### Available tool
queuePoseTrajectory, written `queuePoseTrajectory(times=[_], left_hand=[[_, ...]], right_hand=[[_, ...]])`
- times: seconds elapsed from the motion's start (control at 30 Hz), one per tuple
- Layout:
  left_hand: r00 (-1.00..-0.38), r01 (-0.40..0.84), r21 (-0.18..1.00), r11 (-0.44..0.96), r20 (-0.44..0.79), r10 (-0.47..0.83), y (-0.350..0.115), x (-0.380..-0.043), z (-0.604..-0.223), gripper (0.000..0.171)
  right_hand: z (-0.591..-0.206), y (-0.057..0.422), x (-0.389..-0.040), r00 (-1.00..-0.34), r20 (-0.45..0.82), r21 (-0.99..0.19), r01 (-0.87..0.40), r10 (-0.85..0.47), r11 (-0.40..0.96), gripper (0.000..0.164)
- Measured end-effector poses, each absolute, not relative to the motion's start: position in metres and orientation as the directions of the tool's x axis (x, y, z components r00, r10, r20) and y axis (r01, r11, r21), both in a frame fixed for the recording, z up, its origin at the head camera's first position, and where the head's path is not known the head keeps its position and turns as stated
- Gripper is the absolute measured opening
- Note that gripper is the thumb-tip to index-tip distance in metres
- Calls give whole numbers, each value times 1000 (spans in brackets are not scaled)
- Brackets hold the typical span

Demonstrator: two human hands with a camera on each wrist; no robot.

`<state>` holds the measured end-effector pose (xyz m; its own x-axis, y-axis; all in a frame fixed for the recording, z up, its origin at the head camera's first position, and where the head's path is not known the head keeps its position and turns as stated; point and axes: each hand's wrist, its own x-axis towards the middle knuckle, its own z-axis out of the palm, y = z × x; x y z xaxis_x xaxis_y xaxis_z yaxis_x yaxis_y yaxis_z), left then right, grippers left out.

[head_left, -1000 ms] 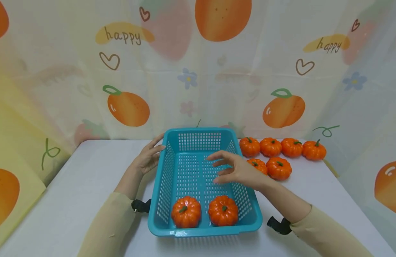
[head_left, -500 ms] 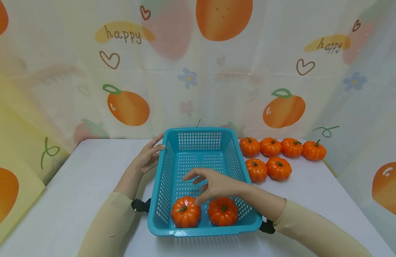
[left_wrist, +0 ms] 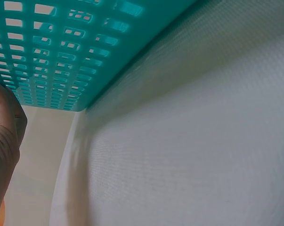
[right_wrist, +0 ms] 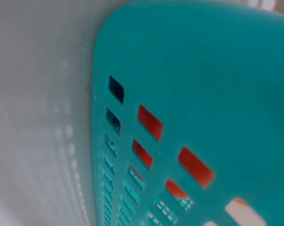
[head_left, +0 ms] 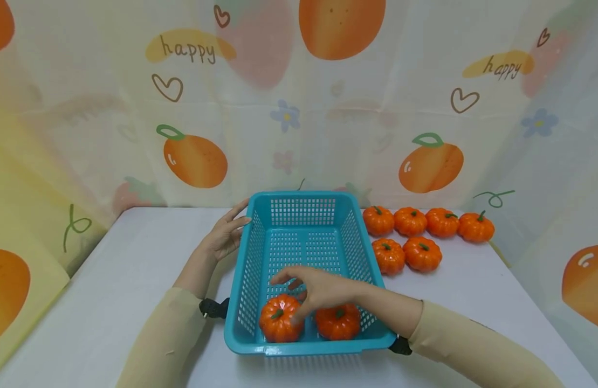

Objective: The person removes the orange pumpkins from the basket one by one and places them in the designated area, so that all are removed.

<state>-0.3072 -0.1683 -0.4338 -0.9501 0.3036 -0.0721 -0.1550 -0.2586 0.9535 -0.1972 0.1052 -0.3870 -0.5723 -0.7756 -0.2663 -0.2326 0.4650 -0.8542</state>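
Observation:
A blue-green plastic basket [head_left: 303, 349] with slotted walls stands in the middle of the table. Two shiny orange toy pumpkins with green stems sit at its near end, a left pumpkin [head_left: 274, 326] and a right pumpkin [head_left: 338, 326]. My right hand [head_left: 323, 288] reaches over the basket's right wall, its fingers spread in a loose curve just beyond the left pumpkin. The thumb overlaps that pumpkin's right side, and the hand partly hides the right pumpkin. My left hand [head_left: 224, 237] rests with extended fingers against the outside of the left wall, near the far corner.
Several more toy pumpkins [head_left: 423, 254] stand in two rows on the white table [head_left: 133, 291], right of the basket. A fruit-print cloth [head_left: 328, 134] hangs behind the table. In the right wrist view the basket's outer wall [right_wrist: 193, 70] fills much of the frame.
My right hand has moved left and nearer to me, from above the middle of the basket to the left pumpkin. The left hand, the basket and the pumpkins have stayed put.

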Motion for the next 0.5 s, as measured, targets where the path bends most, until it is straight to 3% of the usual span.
queuePoseTrajectory(times=[0.3,0.5], left_hand=[[-952,-167,947,-274,-83,294,-168,-307,-435,63],[-954,-155,953,-261,-77,289,-167,-307,-434,63]], right_hand=[[-395,103,-195,-573,-282,-728,-395,-769,561,73],[-396,102,-193,-557,-309,-682,-435,-771,588,79]])
